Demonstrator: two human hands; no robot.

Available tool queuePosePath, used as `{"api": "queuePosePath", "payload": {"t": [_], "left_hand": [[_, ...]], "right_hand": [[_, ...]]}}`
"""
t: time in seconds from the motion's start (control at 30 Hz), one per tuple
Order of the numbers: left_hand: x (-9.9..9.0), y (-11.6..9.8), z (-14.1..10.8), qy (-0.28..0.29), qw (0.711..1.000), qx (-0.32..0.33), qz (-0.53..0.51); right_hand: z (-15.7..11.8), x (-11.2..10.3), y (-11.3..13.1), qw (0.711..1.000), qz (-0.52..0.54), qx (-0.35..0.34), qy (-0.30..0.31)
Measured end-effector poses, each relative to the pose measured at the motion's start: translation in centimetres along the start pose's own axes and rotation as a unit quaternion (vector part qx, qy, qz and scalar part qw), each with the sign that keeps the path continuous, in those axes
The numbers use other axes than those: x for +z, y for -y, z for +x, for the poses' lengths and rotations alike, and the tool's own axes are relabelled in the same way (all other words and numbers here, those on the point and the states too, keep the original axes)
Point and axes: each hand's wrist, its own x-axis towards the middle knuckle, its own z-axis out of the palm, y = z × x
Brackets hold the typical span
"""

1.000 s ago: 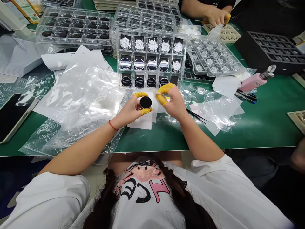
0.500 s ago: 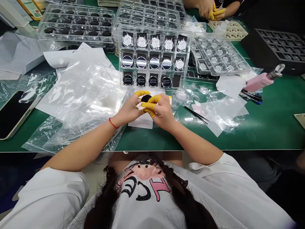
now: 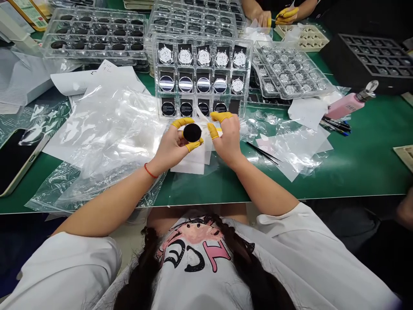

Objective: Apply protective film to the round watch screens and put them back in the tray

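Over the white paper (image 3: 189, 166) near the front edge of the green table (image 3: 219, 187), the left hand (image 3: 171, 147) pinches a round black disc (image 3: 192, 132) by its rim, finger and thumb in yellow covers (image 3: 193, 145), likely to leave its dark face untouched, while the right hand (image 3: 228, 140), just beside it, holds a thin white scrap (image 3: 201, 115) in a narrow pinch, probably for fine control. Just beyond both hands, a clear tray (image 3: 195, 69) of round pieces (image 3: 185, 83) stands tilted up, presumably so its rows read at a glance; black tweezers (image 3: 263, 153) lie right of the right hand, apparently for easy reach.
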Motion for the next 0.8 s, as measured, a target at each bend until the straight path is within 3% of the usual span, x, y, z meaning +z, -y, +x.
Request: {"api": "queuePosePath", "payload": {"t": [0.17, 0.3, 0.4, 0.5, 0.57, 0.63, 0.73, 0.8], "left_hand": [[-0.2, -0.4, -0.1, -0.119, 0.987, 0.092, 0.052], [-0.2, -0.2, -0.5, -0.128, 0.978, 0.138, 0.093], [-0.1, -0.1, -0.6, -0.116, 0.976, 0.152, 0.103], [-0.1, -0.3, -0.6, -0.112, 0.975, 0.153, 0.113], [-0.1, -0.5, -0.6, -0.104, 0.976, 0.156, 0.113], [-0.1, -0.6, -0.6, -0.092, 0.976, 0.164, 0.109], [-0.2, -0.4, -0.5, -0.085, 0.973, 0.176, 0.12], [-0.3, -0.3, -0.5, -0.091, 0.97, 0.177, 0.14]], "right_hand": [[-0.5, -1.4, 1.4, 0.998, 0.059, 0.008, -0.01], [-1.3, -1.1, 3.0, 0.975, 0.166, 0.028, 0.142], [-1.6, -0.6, 3.6, 0.917, 0.291, 0.086, 0.26], [-1.4, -0.8, 3.7, 0.824, 0.422, 0.158, 0.343], [-1.0, -1.3, 3.6, 0.775, 0.466, 0.184, 0.385], [-0.5, -1.9, 3.5, 0.746, 0.476, 0.191, 0.425], [0.1, -2.4, 3.0, 0.742, 0.468, 0.194, 0.439], [0.3, -2.5, 2.6, 0.778, 0.462, 0.197, 0.378]]}}
